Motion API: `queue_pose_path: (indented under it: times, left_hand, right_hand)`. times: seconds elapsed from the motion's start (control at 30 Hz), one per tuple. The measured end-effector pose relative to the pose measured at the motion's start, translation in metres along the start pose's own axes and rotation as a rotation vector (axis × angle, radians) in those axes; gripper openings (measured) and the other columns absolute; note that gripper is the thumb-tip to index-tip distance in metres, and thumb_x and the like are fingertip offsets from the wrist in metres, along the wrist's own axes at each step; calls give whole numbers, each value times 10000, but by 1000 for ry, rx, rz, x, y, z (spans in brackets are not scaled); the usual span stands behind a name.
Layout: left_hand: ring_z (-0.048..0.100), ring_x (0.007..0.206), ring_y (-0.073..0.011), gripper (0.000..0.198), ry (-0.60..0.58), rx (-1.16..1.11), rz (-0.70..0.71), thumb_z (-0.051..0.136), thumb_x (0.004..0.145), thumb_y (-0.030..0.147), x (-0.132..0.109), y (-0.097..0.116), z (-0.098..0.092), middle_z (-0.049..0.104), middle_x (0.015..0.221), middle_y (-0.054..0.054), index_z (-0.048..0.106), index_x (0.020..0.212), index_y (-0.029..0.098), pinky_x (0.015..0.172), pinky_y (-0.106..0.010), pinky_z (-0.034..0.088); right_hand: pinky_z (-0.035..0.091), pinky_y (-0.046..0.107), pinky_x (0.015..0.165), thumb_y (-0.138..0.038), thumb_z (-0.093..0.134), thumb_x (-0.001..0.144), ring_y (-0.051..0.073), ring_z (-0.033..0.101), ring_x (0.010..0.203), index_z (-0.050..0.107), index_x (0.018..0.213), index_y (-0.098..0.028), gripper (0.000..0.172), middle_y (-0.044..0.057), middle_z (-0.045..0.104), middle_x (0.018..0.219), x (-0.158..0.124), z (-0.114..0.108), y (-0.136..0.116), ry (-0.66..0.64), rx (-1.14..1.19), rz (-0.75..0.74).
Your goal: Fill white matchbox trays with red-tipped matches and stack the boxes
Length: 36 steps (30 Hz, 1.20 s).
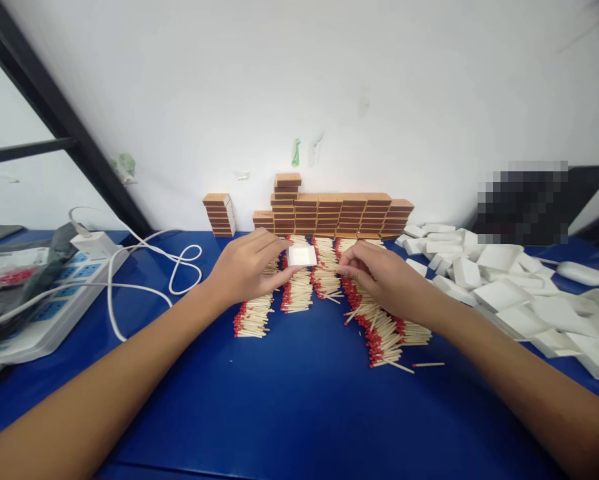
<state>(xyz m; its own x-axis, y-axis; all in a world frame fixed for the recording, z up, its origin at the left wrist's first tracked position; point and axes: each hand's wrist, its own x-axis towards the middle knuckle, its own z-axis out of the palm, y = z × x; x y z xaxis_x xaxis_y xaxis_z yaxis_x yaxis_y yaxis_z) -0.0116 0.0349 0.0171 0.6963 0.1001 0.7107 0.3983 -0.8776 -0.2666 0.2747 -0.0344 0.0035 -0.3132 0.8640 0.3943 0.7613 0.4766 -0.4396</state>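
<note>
My left hand (pixel 252 265) grips a small white matchbox tray (pixel 302 255) between thumb and fingers, held above the rows of matches. My right hand (pixel 374 272) is over the matches to the right, thumb and fingertips pinched together; whether a match is between them I cannot make out. Red-headed matches (pixel 296 290) lie in several rows on the blue table beneath and between both hands. Another bunch of matches (pixel 384 340) spreads out below my right hand, with a loose match (pixel 428 365) beside it.
Brown matchboxes (pixel 329 215) are stacked along the wall, with a separate matchbox stack (pixel 218 215) to the left. White trays (pixel 519 287) heap up at the right beside a dark screen (pixel 586 200). A power strip (pixel 79 293) and white cables (pixel 112 287) lie at the left.
</note>
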Motion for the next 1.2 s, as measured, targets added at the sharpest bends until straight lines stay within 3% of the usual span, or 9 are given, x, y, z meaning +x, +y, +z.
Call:
queue_pose_path:
  times: [0.3, 0.5, 0.87, 1.2]
  left_hand:
    - [688, 795, -207, 286, -2, -136, -57, 684, 1006, 411, 3, 20, 3, 724, 850, -64, 680, 1118, 148, 744, -345, 587]
    - [711, 847, -219, 320, 13, -205, -63, 730, 982, 421, 3, 31, 4, 756, 937, -84, 670, 1142, 151, 791, -363, 600]
    - [698, 793, -205, 315, 35, -190, -33, 722, 990, 424, 5, 31, 2, 729, 851, -57, 664, 1151, 160, 758, -351, 589]
    - [728, 888, -208, 365, 22, -175, 32, 715, 995, 430, 5, 24, 1, 769, 968, -75, 648, 1244, 172, 835, -360, 602]
  right_hand:
    - [378, 310, 602, -458, 561, 1070, 169, 488, 655, 611, 889, -233, 293, 9, 609, 769, -2, -2, -27, 113, 186, 15]
    - [390, 306, 592, -421, 585, 1061, 165, 495, 654, 629, 908, -231, 248, 13, 621, 785, -4, 3, -32, 77, 222, -19]
    - [426, 302, 587, -376, 639, 1025, 150, 514, 625, 676, 897, -224, 202, 5, 613, 756, -5, 1, -32, 88, 182, -48]
    - [426, 312, 596, -378, 626, 1043, 155, 513, 638, 667, 908, -233, 202, 7, 607, 757, -6, -3, -39, 132, 180, -98]
